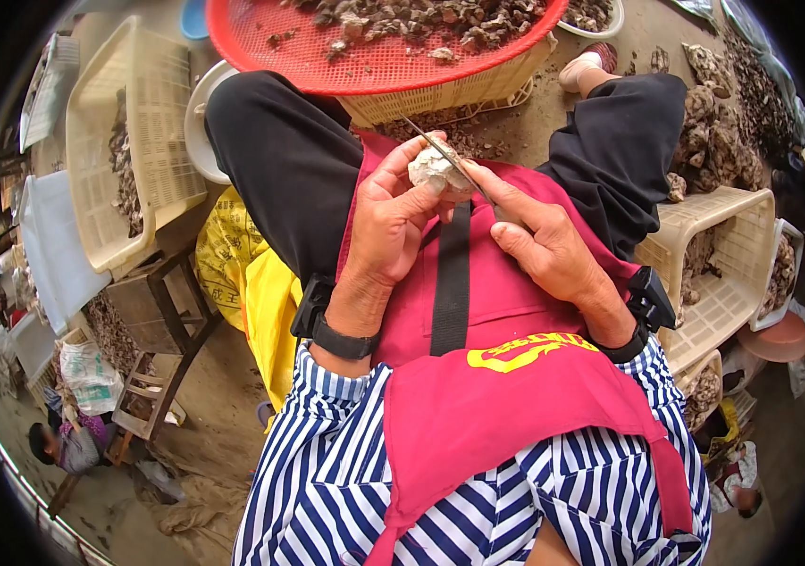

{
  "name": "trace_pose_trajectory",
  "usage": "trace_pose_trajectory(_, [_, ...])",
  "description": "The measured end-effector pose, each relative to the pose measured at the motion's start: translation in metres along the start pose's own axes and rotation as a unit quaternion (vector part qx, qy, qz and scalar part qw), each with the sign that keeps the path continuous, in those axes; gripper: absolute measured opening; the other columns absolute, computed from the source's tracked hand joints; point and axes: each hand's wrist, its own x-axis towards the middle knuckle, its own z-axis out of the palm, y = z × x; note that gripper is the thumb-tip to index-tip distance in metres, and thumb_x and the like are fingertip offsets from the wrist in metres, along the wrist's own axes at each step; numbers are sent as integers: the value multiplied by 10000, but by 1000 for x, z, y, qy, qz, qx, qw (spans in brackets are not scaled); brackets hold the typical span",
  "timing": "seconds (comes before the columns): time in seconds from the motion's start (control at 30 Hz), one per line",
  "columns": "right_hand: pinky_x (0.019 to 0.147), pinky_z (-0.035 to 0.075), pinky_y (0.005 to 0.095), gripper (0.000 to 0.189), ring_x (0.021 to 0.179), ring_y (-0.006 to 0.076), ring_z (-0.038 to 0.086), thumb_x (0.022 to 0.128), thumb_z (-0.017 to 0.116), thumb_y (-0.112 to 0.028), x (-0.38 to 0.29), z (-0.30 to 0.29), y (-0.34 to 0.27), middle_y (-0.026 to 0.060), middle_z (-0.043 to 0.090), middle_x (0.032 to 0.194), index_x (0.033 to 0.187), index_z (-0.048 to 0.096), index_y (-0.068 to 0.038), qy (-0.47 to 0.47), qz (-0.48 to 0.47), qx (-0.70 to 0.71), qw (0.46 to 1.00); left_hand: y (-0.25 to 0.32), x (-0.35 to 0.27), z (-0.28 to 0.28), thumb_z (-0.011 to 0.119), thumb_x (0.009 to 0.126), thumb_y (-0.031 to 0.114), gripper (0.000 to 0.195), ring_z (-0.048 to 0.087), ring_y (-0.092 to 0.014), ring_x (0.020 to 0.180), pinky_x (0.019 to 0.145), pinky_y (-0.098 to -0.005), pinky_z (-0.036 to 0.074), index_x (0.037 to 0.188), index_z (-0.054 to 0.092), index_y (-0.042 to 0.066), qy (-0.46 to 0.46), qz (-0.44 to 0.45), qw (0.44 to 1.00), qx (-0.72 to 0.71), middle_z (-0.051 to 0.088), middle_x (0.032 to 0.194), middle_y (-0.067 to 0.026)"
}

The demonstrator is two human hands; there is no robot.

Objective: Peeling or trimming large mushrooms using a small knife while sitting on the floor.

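Observation:
My left hand (392, 212) holds a whitish, rough lump (434, 166), which looks like an oyster or a shell cluster, between thumb and fingers above my lap. In my right hand (551, 240) is a knife (448, 157) with a narrow metal blade; its handle is mostly hidden in the palm. The blade lies across the lump, its tip pointing up and left past it. Beneath both hands is a crimson apron (516, 297) with a black strap. Beyond them, a red plastic sieve basket (388, 83) holds many dark shell pieces (438, 25).
Below the red basket is a cream crate (445, 88). More crates stand at the left (162, 127) and right (728, 297). A white basin (197, 127) sits by the left knee, a shell heap (714, 141) at right. A wooden chair (162, 304) and seated people are farther off.

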Motion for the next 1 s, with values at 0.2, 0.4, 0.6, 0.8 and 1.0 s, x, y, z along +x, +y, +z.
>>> trace_pose_trajectory(0.2, [1039, 351, 304, 558, 1272, 275, 458, 836, 469, -42, -2, -10, 5, 198, 456, 1376, 1385, 378, 6, 69, 51, 9, 996, 3, -5, 2, 613, 850, 40, 475, 640, -179, 863, 649, -263, 488, 1299, 461, 3, -10, -3, 1000, -7, 627, 1058, -102])
trace_pose_trajectory(0.4, [881, 463, 360, 609, 1047, 327, 576, 819, 540, -47, -10, -26, -11, 175, 553, 1245, 1406, 385, -103, -64, -6, -133, 989, 4, -1, -8, 591, 860, 43, 526, 611, -276, 1043, 867, -355, 520, 1339, 387, -35, -34, -1, 999, -19, 591, 1147, -156])
trace_pose_trajectory(0.6, [843, 465, 366, 632, 965, 352, 593, 788, 538, -16, -13, -31, -12, 183, 590, 1164, 1401, 386, -60, -121, 34, -179, 976, 5, -1, -11, 589, 865, 61, 537, 610, -253, 1038, 822, -339, 528, 1352, 380, -25, -73, -2, 997, -1, 602, 1124, -151])
trace_pose_trajectory(0.8, [799, 457, 402, 662, 911, 374, 587, 820, 524, -42, -7, -23, -11, 198, 602, 1085, 1441, 310, -118, -107, 44, -187, 976, 3, -2, -2, 597, 847, 41, 503, 631, -160, 840, 648, -248, 465, 1323, 442, 1, -27, -32, 999, -13, 619, 1076, -72])
trace_pose_trajectory(1.0, [740, 463, 444, 681, 868, 393, 594, 835, 527, -56, -1, -7, -2, 211, 617, 1054, 1458, 272, -166, -55, 4, -163, 985, 2, -3, -4, 597, 845, 32, 496, 625, -157, 857, 670, -252, 471, 1318, 449, 18, -30, -34, 999, -3, 615, 1084, -68])
